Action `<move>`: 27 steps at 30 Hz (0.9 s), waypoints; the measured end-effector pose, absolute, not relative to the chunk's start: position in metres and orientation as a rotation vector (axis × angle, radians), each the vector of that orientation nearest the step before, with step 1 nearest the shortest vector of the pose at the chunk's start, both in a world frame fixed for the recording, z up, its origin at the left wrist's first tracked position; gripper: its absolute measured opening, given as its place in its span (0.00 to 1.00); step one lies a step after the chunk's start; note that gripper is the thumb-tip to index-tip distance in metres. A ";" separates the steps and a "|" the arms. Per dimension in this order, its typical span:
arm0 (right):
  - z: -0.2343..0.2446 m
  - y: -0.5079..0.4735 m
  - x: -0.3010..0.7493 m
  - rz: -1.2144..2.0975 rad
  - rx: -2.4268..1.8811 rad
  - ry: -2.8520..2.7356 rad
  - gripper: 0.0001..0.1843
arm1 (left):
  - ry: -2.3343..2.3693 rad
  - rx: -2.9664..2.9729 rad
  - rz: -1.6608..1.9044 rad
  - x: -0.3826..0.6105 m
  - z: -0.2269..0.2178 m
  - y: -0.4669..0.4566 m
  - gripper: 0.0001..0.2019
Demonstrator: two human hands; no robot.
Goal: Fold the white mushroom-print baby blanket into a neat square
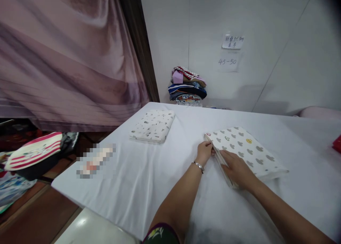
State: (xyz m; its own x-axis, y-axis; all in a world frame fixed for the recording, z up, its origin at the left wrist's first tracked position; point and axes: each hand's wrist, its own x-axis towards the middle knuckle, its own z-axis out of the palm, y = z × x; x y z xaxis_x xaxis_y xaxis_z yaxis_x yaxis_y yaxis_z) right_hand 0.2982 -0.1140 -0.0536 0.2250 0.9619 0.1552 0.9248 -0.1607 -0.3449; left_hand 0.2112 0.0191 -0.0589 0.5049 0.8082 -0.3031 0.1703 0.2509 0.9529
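Observation:
A folded white cloth with grey hearts [247, 148] lies on the white-covered table [149, 180] in front of me. My left hand [204, 152] is closed, its fingers pinching the cloth's near left corner; a bracelet circles that wrist. Laid flat on the cloth's near edge, my right hand [236, 169] presses down with fingers stretched out. A second folded white cloth with small prints [153, 126] rests further left on the table, apart from both hands.
A stack of folded coloured clothes [187, 87] stands at the table's far edge against the white wall. A mauve curtain [66, 55] hangs at left. Striped fabric [34, 150] lies beyond the table's left edge. Something red [337, 144] shows at the right edge.

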 end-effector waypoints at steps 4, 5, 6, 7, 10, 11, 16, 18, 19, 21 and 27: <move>-0.049 -0.113 0.316 0.335 -2.100 -1.440 0.24 | 0.973 1.258 0.551 0.209 -0.060 0.017 0.09; -0.048 -0.112 0.319 0.344 -2.096 -1.382 0.24 | 0.969 1.258 0.542 0.208 -0.061 0.016 0.09; -0.048 -0.112 0.320 0.343 -2.091 -1.360 0.23 | 0.965 1.258 0.526 0.207 -0.061 0.014 0.08; -0.048 -0.111 0.320 0.333 -2.086 -1.366 0.22 | 0.959 1.258 0.506 0.206 -0.062 0.012 0.07; -0.047 -0.111 0.314 0.273 -2.119 -1.449 0.21 | 0.943 1.256 0.439 0.204 -0.062 0.009 0.04; -0.046 -0.112 0.310 0.253 -2.145 -1.474 0.21 | 0.939 1.256 0.423 0.203 -0.062 0.008 0.04; -0.040 -0.115 0.293 0.181 -2.292 -1.540 0.22 | 0.930 1.250 0.388 0.202 -0.059 0.007 0.05; -0.038 -0.116 0.292 0.176 -2.319 -1.539 0.22 | 0.928 1.246 0.384 0.202 -0.057 0.007 0.05; -0.037 -0.115 0.292 0.180 -2.315 -1.530 0.21 | 0.927 1.244 0.383 0.202 -0.056 0.007 0.06; -0.036 -0.115 0.297 0.218 -2.285 -1.485 0.20 | 0.927 1.240 0.379 0.202 -0.056 0.007 0.07; -0.042 -0.116 0.319 0.525 -2.032 -1.241 0.15 | 0.930 1.234 0.316 0.201 -0.057 0.005 0.07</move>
